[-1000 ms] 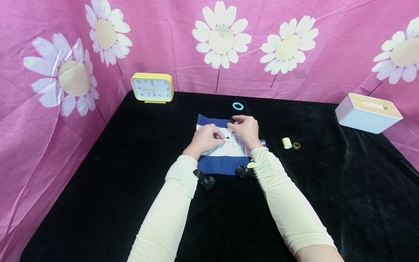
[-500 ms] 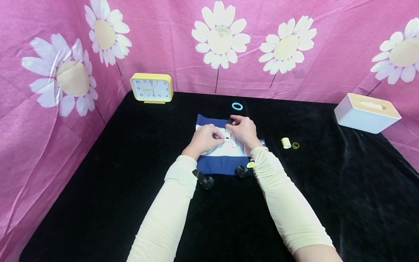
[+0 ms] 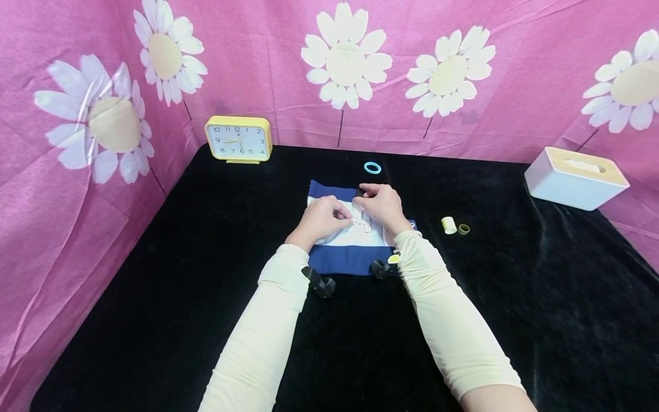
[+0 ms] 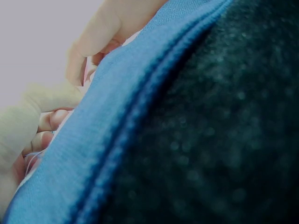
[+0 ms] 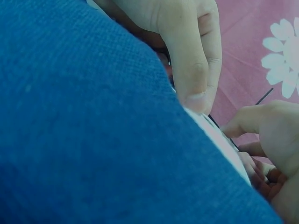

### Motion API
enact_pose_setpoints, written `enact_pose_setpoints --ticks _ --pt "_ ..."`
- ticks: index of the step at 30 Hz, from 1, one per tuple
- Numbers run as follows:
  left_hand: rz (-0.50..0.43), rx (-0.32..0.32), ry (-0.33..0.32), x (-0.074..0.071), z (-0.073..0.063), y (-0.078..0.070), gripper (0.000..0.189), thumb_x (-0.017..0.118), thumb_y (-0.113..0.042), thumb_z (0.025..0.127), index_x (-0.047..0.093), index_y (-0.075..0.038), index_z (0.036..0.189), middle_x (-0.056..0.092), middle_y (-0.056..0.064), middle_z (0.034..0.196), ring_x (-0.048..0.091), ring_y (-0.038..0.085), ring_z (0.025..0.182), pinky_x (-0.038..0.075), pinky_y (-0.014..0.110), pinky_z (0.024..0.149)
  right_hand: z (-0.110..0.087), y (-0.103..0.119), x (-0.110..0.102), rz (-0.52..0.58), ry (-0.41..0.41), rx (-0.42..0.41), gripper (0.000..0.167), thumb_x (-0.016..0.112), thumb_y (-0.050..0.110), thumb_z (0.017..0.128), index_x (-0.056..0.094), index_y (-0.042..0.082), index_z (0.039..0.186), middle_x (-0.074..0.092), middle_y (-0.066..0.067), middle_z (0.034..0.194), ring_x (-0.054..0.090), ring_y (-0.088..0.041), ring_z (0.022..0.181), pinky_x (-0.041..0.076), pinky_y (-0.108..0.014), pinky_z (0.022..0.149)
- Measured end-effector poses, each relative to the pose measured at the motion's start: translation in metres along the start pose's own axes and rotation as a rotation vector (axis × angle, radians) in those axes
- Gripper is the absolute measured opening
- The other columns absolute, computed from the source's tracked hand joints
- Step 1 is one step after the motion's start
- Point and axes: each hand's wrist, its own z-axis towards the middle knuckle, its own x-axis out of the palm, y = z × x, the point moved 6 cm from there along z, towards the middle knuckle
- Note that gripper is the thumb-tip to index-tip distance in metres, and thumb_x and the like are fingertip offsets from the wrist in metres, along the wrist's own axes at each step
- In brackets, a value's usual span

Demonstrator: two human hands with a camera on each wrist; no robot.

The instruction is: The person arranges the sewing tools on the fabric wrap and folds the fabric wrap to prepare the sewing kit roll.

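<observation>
Your left hand [image 3: 321, 218] pinches at the cloth [image 3: 347, 261], right hand [image 3: 385, 206] grips a dark piece [image 3: 359, 193] — looks like lining-up; next, steady the cloth.

Head cam: high up, set well back, faces forward and down over the black velvety worktop [image 3: 154, 286] to the pink daisy-print fabric backdrop [image 3: 268, 80]. Left wrist cam: low, tilted, very close to the blue-and-white banded cloth [image 4: 88, 140]. Right wrist cam: likewise low, tilted and close, backdrop behind. All three share cloth and fingers [image 5: 184, 56]; head and right wrist share backdrop too.
</observation>
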Motion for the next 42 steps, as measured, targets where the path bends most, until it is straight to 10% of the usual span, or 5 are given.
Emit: enact_pose_setpoints --ticks 42 --pt "-0.086 0.011 -0.011 -0.0018 -0.0014 0.0031 0.01 0.079 -0.015 0.086 0.082 -0.01 0.094 0.069 0.007 0.091 0.063 0.018 0.087 0.048 0.027 0.076 -0.0025 -0.0086 -0.0018 0.271 0.028 0.098 0.031 0.077 0.011 0.079 0.078 0.009 0.111 0.075 -0.01 0.097 0.059 -0.017 0.095 0.043 -0.025 0.075"
